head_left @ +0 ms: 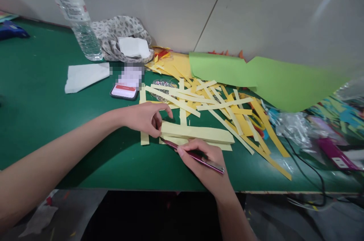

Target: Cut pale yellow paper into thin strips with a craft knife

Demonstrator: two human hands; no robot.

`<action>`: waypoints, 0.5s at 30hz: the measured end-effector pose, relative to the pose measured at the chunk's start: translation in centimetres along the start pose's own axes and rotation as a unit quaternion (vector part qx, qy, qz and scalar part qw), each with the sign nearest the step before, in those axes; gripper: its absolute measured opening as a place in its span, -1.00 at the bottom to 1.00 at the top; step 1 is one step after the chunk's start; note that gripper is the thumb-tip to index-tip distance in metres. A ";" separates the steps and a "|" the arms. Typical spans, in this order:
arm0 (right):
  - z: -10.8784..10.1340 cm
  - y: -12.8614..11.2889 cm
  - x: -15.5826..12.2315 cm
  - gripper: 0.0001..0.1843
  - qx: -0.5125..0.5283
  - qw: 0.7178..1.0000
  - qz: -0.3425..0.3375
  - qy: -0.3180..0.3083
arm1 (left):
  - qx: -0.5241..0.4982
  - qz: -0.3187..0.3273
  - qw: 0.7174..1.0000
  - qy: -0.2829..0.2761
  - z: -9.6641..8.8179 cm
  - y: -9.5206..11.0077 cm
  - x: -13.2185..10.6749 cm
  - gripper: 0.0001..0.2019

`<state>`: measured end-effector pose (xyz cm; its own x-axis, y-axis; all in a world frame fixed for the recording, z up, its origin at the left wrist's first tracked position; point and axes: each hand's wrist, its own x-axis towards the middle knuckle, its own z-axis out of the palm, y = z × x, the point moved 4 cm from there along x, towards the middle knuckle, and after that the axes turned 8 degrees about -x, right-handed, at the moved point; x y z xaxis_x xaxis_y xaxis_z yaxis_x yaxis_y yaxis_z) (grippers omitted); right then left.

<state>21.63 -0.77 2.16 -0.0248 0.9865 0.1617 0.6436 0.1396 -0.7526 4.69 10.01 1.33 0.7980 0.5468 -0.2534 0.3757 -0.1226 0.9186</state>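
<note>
A pale yellow paper (196, 133), long and apparently folded, lies on the green table. My left hand (148, 117) is at its left end, with the thumb and curled fingers gripping the edge and the index finger arched above. My right hand (203, 161) is closed around a slim maroon pen-like tool (199, 157) with a silvery clip at its rear. The tool's pointed tip touches or nearly touches the paper's lower left corner, beside my left thumb. Whether it is a pen or a craft knife I cannot tell. Loose cut strips (210, 98) of pale and deeper yellow paper lie just beyond.
Green paper sheets (224, 68) lean by the wall. At the back left are a water bottle (82, 24), a spotted cloth (122, 24), a white tissue (85, 76) and a phone (125, 89). Clear plastic (295, 127) and a black cable (304, 165) lie right.
</note>
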 end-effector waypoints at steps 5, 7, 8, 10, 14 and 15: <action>-0.2 0.0 -0.1 -0.90 0.007 1.000 -0.004 0.014 | -0.003 0.014 1.000 -0.002 -0.1 -0.2 0.1 -0.51; -0.3 0.1 -0.1 -0.91 0.019 1.000 -0.003 0.025 | -0.006 0.018 1.000 0.001 -0.1 -0.3 0.1 -0.52; -0.3 0.1 -0.1 -0.92 0.024 0.999 -0.004 0.027 | -0.007 0.018 1.000 0.001 -0.1 -0.3 0.1 -0.51; -0.2 0.0 0.0 -0.93 0.026 0.999 -0.009 0.025 | -0.009 0.012 1.000 0.002 -0.1 -0.2 0.0 -0.51; -0.1 0.0 0.0 -0.94 0.007 1.000 -0.016 0.013 | -0.006 0.000 1.000 0.002 0.0 -0.1 0.0 -0.50; -0.1 0.0 0.0 -0.93 0.003 1.000 -0.015 0.013 | -0.005 -0.001 1.000 0.002 0.0 -0.1 0.0 -0.50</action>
<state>21.67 -0.79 2.24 -0.0240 0.9791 0.2020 0.6375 0.1706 -0.7513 4.66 10.06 1.20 0.7954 0.5502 -0.2541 0.3722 -0.1126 0.9213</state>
